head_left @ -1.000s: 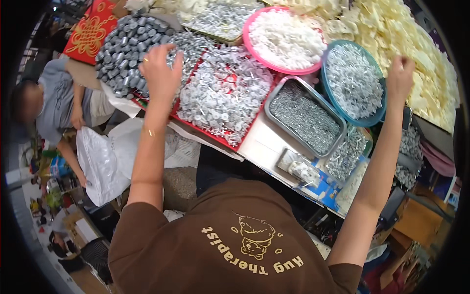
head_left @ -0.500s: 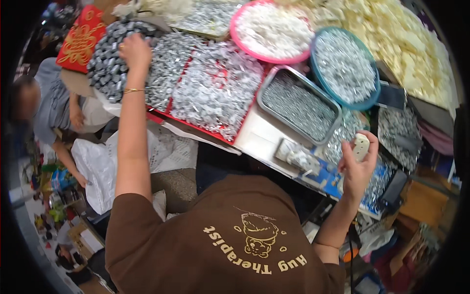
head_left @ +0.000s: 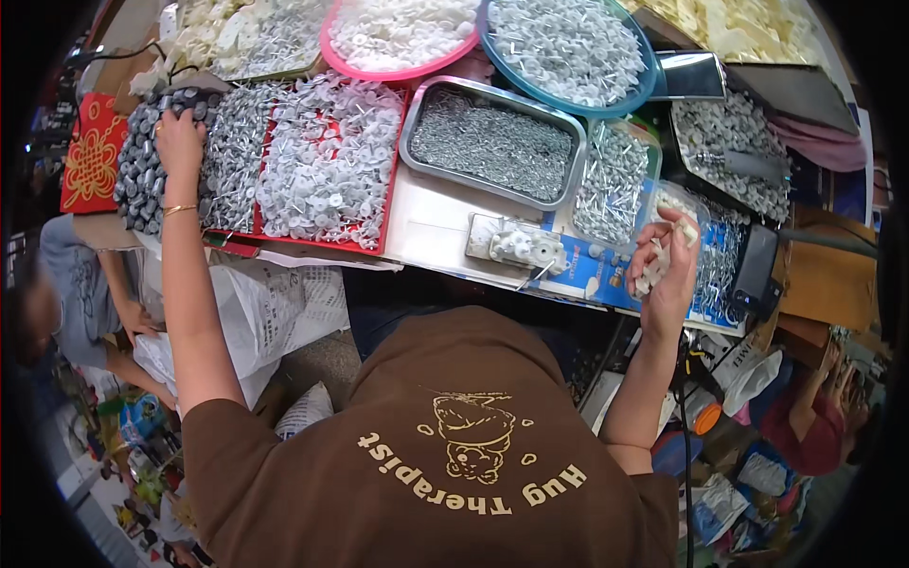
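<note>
My left hand (head_left: 180, 142) reaches to the far left, its bent fingers down among a pile of dark grey rounded pieces (head_left: 140, 175). Whatever those fingertips grip is hidden. At the right, my right hand (head_left: 674, 275) is raised with curled fingers around several small off-white plastic pieces (head_left: 653, 270). Just left of that hand lies a small metal block with white pieces on it (head_left: 516, 244). A clear tray of nails with pale plastic parts (head_left: 611, 180) stands behind it.
A red tray (head_left: 386, 213) holds white clips with nails. Beside it are a metal tray (head_left: 407, 156) of small nails, a pink basin (head_left: 331, 59) and a teal basin (head_left: 649, 80). A phone (head_left: 689, 76) lies right of them. Another person (head_left: 90, 293) sits at left.
The whole view has shifted, so the table appears further left. My right hand has turned, and its fingers now curl around several pieces. My left hand stays at the dark pile.
</note>
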`<state>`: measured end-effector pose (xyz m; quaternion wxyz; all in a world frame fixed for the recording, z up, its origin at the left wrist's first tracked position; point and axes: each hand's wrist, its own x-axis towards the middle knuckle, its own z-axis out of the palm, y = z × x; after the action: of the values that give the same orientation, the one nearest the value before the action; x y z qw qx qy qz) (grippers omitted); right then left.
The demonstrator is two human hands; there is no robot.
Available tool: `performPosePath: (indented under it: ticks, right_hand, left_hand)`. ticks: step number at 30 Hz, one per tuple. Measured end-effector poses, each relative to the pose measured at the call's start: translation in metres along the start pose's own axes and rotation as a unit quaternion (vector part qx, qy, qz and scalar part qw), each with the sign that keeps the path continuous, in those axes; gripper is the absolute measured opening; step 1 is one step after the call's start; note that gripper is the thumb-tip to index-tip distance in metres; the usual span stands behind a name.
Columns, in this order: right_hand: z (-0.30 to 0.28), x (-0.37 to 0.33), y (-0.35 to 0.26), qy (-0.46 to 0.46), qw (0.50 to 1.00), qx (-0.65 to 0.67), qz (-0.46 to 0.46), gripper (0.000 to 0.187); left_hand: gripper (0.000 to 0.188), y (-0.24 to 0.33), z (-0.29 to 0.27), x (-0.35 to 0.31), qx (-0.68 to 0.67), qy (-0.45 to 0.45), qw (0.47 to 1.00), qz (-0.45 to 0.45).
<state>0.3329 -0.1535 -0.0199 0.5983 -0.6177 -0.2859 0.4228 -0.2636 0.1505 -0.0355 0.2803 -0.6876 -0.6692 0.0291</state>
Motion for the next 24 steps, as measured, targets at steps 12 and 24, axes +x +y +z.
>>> performPosePath:
  ticks: [12,24]
  right_hand:
    - [-0.007,-0.001,-0.005,-0.002,0.999,-0.046,-0.015,0.043]
    - [0.027,-0.001,-0.001,-0.075,0.993,-0.089,0.0,0.036]
  left_hand:
    - [0.032,0.096,-0.075,-0.039,-0.451,0.149,0.879,-0.047]
    - [0.04,0.319,-0.239,-0.168,-0.727,-0.084,0.621,0.282]
